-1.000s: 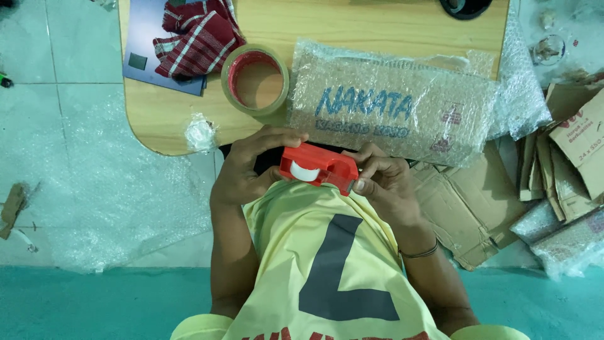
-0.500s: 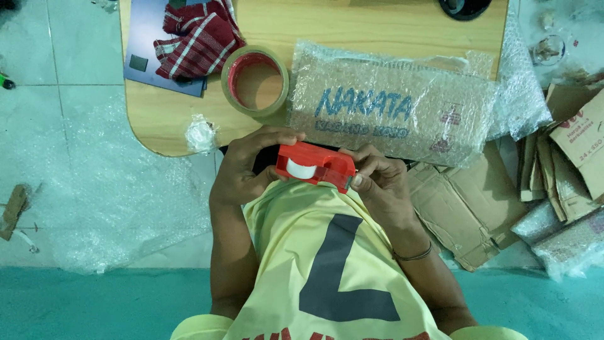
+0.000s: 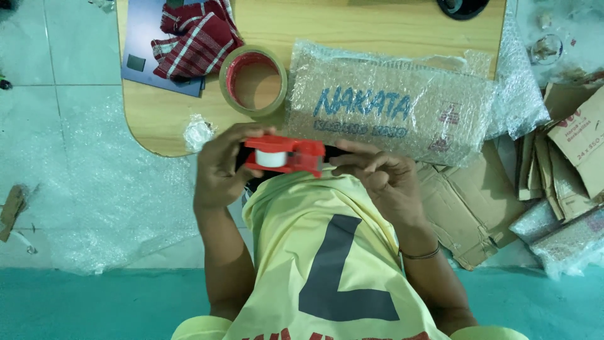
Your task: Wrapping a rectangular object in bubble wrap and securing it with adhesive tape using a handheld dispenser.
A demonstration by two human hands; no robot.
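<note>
Two hands grip a red tape dispenser (image 3: 286,155) at the wooden table's (image 3: 352,28) near edge — left hand (image 3: 220,167) wrapped around one end, right hand (image 3: 380,179) pinching the other. Just beyond lie a bubble-wrapped cardboard box (image 3: 390,110) and a tape roll (image 3: 253,80).

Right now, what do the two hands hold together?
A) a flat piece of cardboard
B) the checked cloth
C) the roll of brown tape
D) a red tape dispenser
D: the left hand and the right hand grip the ends of the red tape dispenser, while the roll of brown tape lies untouched on the wooden table.
</note>
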